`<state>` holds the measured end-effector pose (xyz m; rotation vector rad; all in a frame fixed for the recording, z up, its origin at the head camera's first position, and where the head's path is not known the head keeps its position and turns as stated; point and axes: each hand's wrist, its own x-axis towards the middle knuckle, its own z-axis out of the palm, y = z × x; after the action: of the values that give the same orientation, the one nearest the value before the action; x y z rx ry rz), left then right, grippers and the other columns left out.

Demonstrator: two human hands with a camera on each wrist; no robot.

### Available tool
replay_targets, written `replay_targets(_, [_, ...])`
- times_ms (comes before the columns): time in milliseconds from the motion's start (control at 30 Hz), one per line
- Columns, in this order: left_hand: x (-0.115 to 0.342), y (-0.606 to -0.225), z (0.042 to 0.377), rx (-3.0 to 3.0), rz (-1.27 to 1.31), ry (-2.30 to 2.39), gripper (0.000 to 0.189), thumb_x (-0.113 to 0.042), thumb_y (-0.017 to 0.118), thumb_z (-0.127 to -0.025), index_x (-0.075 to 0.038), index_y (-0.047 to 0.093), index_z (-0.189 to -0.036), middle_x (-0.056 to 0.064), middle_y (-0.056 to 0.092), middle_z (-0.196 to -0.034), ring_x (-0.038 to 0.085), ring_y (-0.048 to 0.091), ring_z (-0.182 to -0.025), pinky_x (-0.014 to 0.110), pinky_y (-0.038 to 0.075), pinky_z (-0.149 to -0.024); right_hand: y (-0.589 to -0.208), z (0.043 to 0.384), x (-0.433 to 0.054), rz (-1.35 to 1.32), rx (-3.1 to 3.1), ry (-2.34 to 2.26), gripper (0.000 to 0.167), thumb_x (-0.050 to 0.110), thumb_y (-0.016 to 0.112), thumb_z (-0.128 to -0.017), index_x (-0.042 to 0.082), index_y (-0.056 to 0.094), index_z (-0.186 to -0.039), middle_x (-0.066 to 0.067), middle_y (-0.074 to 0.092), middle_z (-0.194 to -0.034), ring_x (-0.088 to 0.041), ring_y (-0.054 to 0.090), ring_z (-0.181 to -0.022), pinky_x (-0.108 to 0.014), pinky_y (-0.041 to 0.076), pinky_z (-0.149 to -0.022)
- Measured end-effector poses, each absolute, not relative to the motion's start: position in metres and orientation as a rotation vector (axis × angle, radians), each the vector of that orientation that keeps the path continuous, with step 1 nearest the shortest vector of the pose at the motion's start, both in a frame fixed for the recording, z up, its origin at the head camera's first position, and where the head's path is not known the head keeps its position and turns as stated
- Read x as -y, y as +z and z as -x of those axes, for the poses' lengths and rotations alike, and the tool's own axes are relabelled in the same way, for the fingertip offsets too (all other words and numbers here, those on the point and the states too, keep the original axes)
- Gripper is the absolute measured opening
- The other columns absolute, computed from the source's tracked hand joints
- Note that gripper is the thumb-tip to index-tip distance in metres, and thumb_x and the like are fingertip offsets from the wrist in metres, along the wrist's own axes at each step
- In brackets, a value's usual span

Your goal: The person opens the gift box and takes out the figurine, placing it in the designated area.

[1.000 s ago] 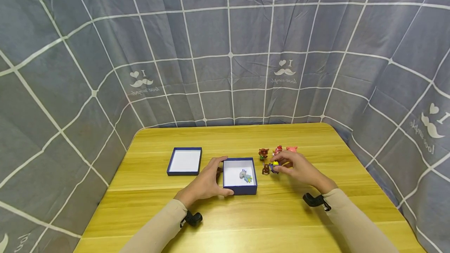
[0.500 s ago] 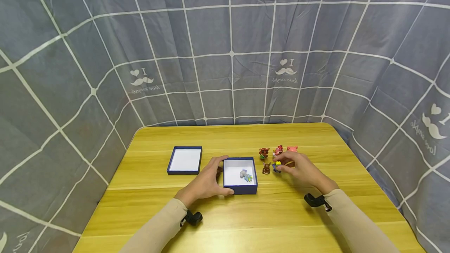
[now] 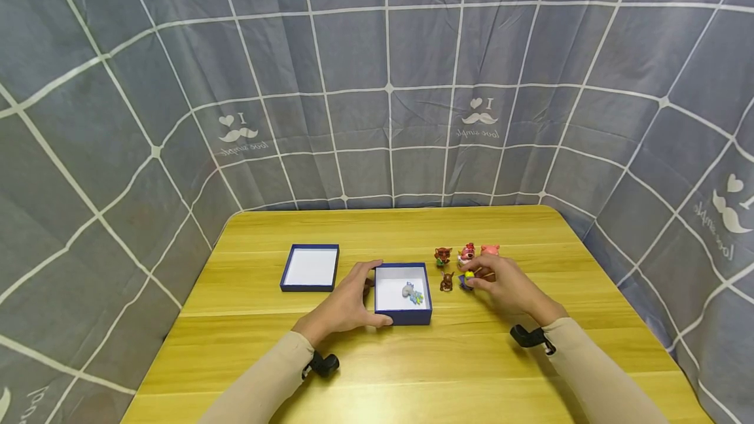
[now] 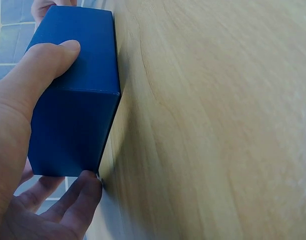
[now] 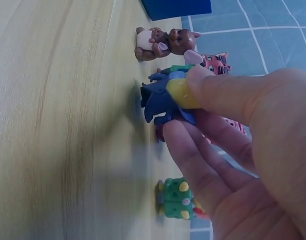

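Observation:
My left hand (image 3: 347, 306) grips the left side of an open blue box (image 3: 403, 322), thumb on its near wall (image 4: 73, 90) and fingers round the corner. Inside the box lie a grey figure and a small green-blue one (image 3: 412, 293). My right hand (image 3: 501, 283) pinches a blue and yellow toy figure (image 5: 167, 100) that stands on the table just right of the box. A small brown figure (image 3: 446, 281) stands between that toy and the box (image 5: 160, 42).
The blue box lid (image 3: 310, 268) lies open side up to the left. Behind my right hand stand a brown figure (image 3: 442, 255), a red one (image 3: 466, 252) and a pink one (image 3: 489, 249). A green figure (image 5: 177, 200) sits under my palm. Grey checked curtains surround the wooden table (image 3: 412, 365).
My right hand has drawn slightly right and back with its fingers closing on the blue and yellow figure. The left hand and box have stayed put.

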<state>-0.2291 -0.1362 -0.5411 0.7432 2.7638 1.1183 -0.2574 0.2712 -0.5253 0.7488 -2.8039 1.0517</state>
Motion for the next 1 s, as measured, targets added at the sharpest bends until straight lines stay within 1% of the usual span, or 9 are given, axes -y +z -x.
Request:
replay_targets(133, [0.1364,-0.5411,0.2292,-2.762,-0.751,1.123,0.129,-0.05,0.108,-0.083,-0.015,0.034,-0.182,0.015,0.048,-0.179,0.036,0.063,-0.154,0.06,0.05,-0.133,-0.526,0.2574,-0.2725,-0.748,2.806,1.05,0.026,0.007,0.085,-0.107,0.007,0.084,-0.133,-0.012,0.082,-0.132,-0.021,0.083,-0.11,-0.03,0.07,-0.095])
replay_targets(300, [0.1371,-0.5415,0.2293,-2.754,-0.75,1.129,0.129,-0.049,0.107,-0.083,-0.014,0.033,-0.183,0.016,0.049,-0.178,0.035,0.064,-0.152,0.06,0.052,-0.132,-0.5254,0.2569,-0.2733,-0.748,2.822,1.053,0.025,0.005,0.084,-0.107,0.006,0.083,-0.132,-0.012,0.082,-0.132,-0.023,0.082,-0.111,-0.036,0.071,-0.097])
replay_targets(500, [0.1371,-0.5409,0.2288,-2.749,-0.745,1.128,0.129,-0.051,0.107,-0.083,-0.017,0.033,-0.183,0.015,0.048,-0.179,0.035,0.064,-0.152,0.059,0.051,-0.132,-0.525,0.2564,-0.2752,-0.761,2.842,1.058,0.024,0.003,0.083,-0.107,0.003,0.082,-0.131,-0.013,0.081,-0.131,-0.028,0.083,-0.113,-0.042,0.072,-0.099])
replay_targets(733, [0.137,-0.5398,0.228,-2.747,-0.745,1.137,0.129,-0.05,0.107,-0.083,-0.016,0.033,-0.183,0.015,0.048,-0.179,0.036,0.064,-0.152,0.06,0.051,-0.132,-0.5255,0.2558,-0.2783,-0.799,2.835,1.089,0.026,-0.003,0.082,-0.105,0.001,0.081,-0.131,-0.017,0.08,-0.133,-0.031,0.084,-0.114,-0.039,0.072,-0.099])
replay_targets(1000, [0.1369,-0.5392,0.2278,-2.739,-0.742,1.145,0.128,-0.05,0.107,-0.083,-0.017,0.033,-0.183,0.015,0.048,-0.179,0.035,0.065,-0.153,0.059,0.052,-0.131,-0.5246,0.2548,-0.2805,-0.792,2.849,1.151,0.028,-0.002,0.084,-0.104,0.004,0.081,-0.131,-0.015,0.08,-0.131,-0.031,0.083,-0.116,-0.04,0.072,-0.1])
